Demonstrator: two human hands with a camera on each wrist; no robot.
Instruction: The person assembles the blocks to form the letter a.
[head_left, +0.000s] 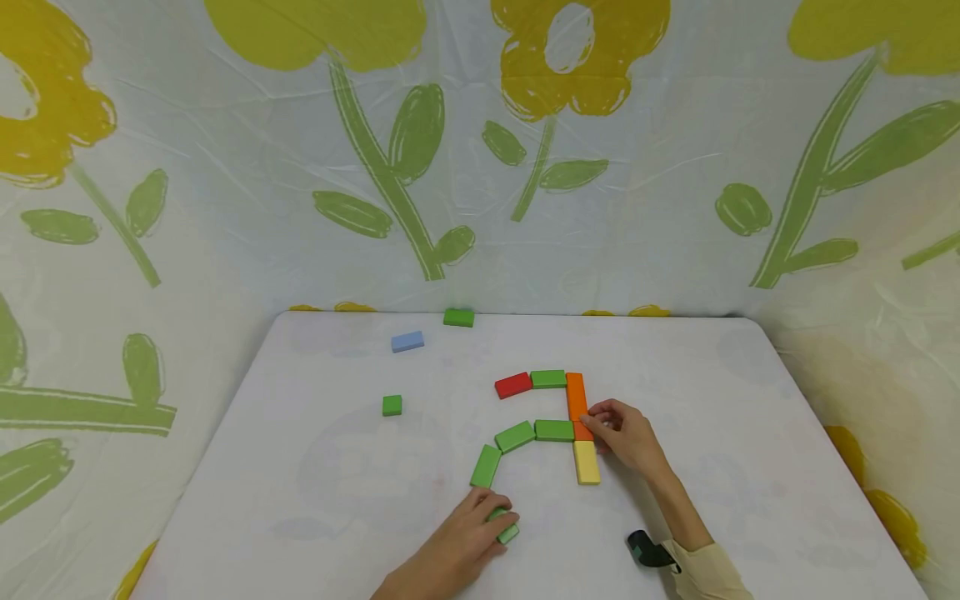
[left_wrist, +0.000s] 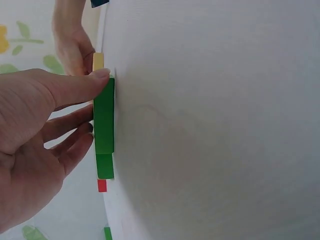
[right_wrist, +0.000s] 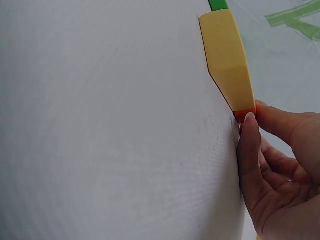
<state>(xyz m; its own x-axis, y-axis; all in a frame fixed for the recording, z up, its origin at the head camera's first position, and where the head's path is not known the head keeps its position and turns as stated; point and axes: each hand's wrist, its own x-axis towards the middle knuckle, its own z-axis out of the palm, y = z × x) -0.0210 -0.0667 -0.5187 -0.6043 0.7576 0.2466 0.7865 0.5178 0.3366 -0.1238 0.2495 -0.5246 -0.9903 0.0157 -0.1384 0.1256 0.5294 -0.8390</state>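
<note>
At the near middle of the table my left hand (head_left: 468, 533) pinches a green block (head_left: 508, 532) between thumb and fingers, low over the white surface. My right hand (head_left: 630, 437) pinches a small orange block (head_left: 582, 431), whose right part its fingers cover. This small block sits between a long orange block (head_left: 576, 395) and a yellow block (head_left: 587, 463) in one column. From it a green block (head_left: 554, 431) leads left, followed by a tilted green block (head_left: 515, 437) and a steeper green block (head_left: 486, 467). In the right wrist view, the yellow block (right_wrist: 227, 55) hides much of the small orange one.
A green block (head_left: 548, 379) and a red block (head_left: 513, 385) extend left from the column's far end. Farther left lie a green cube (head_left: 392, 406), a blue block (head_left: 407, 342) and another green block (head_left: 458, 317) by the back edge. A dark device (head_left: 648, 550) is at the right wrist.
</note>
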